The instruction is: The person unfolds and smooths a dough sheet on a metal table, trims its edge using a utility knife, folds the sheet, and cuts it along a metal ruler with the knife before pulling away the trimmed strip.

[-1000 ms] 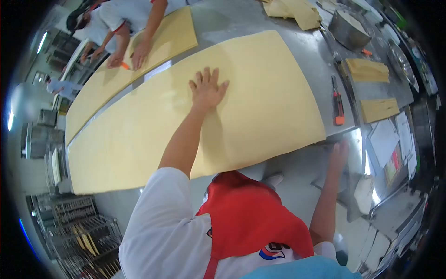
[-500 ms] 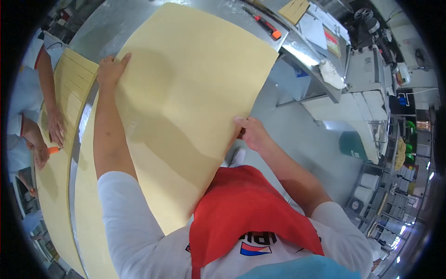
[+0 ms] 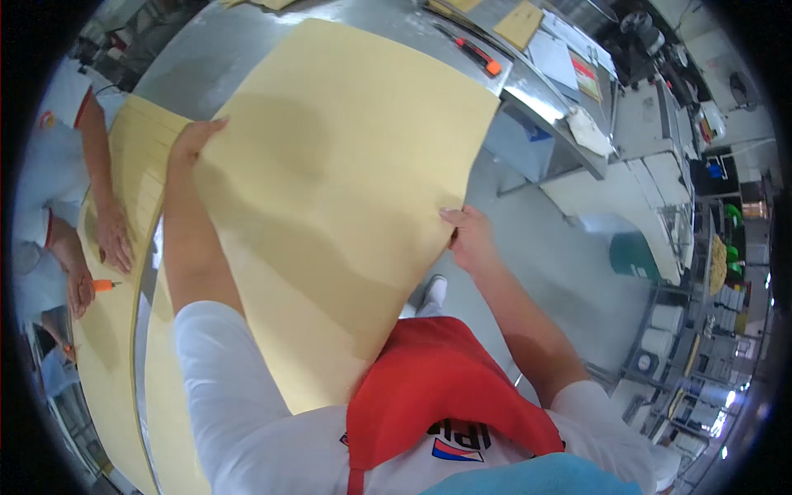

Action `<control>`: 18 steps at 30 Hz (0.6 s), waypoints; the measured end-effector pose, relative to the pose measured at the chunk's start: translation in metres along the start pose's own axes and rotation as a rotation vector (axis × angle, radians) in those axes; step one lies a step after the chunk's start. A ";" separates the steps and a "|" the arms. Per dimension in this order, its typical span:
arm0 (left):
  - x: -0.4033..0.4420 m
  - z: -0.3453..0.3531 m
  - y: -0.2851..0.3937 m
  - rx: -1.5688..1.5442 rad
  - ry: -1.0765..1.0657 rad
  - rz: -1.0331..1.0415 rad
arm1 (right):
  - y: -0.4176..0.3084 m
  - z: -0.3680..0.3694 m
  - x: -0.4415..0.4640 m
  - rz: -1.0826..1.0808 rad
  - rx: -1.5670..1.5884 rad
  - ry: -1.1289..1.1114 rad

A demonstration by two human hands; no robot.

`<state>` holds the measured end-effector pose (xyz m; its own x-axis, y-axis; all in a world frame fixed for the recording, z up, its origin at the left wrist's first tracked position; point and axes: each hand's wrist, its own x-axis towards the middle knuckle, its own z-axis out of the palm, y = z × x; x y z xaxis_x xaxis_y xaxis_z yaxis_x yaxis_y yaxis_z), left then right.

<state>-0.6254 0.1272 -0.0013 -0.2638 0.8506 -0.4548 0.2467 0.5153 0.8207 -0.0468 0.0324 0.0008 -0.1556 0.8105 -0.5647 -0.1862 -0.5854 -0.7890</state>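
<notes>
Over a metal table (image 3: pixel 186 78), left hand (image 3: pixel 192 143) and right hand (image 3: pixel 473 239) clasp a pale sheet (image 3: pixel 346 177) by opposite edges, likely because it's broad.

Dough sheet (image 3: pixel 346 165) over the table (image 3: pixel 186 78); person's left hand (image 3: pixel 190 142) at its left edge, right hand (image 3: pixel 473 239) at its right. Second sheet (image 3: pixel 103 363) left across a gap, co-worker's hand (image 3: pixel 115 241) on it. Cutter (image 3: pixel 477 54) on table past far right edge. Papers (image 3: pixel 553 59) right of that. Bin (image 3: pixel 634 257) on floor, right.
</notes>
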 end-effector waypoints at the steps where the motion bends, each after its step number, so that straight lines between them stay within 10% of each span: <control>1: 0.008 -0.004 -0.009 0.001 0.022 0.005 | -0.008 0.008 -0.004 0.071 0.090 0.013; 8: -0.016 0.015 0.015 -0.031 0.086 -0.035 | -0.011 0.040 -0.006 -0.176 -0.267 0.088; 18: -0.005 0.011 0.016 0.122 -0.021 -0.064 | -0.022 0.030 -0.004 0.028 0.099 0.104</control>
<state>-0.6100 0.1323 0.0102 -0.2631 0.8172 -0.5127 0.3418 0.5759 0.7426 -0.0706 0.0413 0.0281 -0.0622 0.7882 -0.6122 -0.2786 -0.6028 -0.7477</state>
